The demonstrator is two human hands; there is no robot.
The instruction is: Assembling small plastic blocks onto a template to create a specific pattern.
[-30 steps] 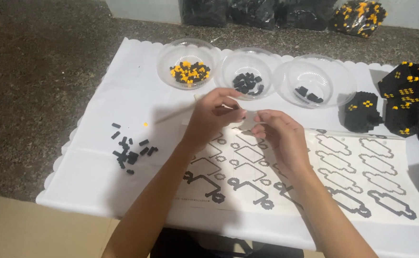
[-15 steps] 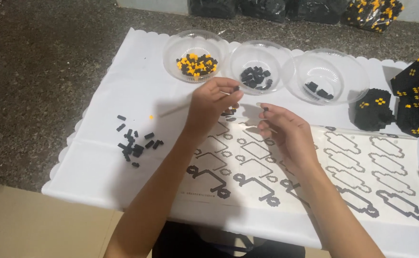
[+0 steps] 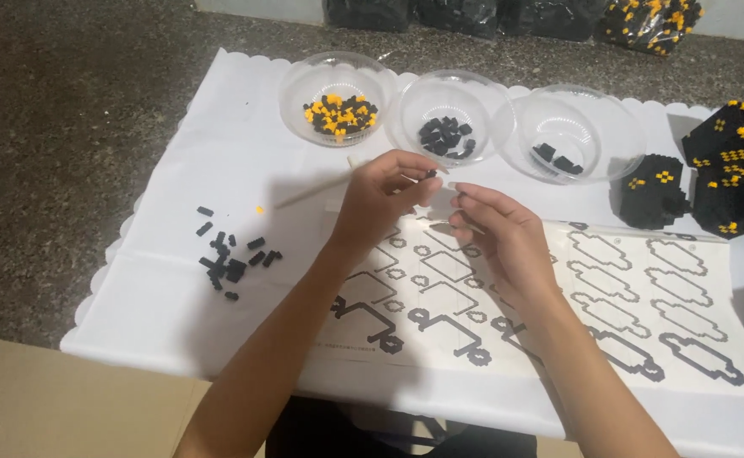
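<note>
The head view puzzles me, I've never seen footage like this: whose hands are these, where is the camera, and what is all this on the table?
The camera sits on a person's head and looks down at their own bare hands. The left hand pinches a tiny black brick and also holds a thin pale stick. The right hand hovers beside it, fingers loosely curled. Beneath them a printed sheet of outlines lies on a white cloth. Three clear bowls hold pieces: yellow and black, black, few black. Loose black pieces lie left; built black blocks stand right.

I am seeing my left hand (image 3: 380, 199) and right hand (image 3: 503, 237) bare, both forearms showing no sleeves, rings or watch.
</note>
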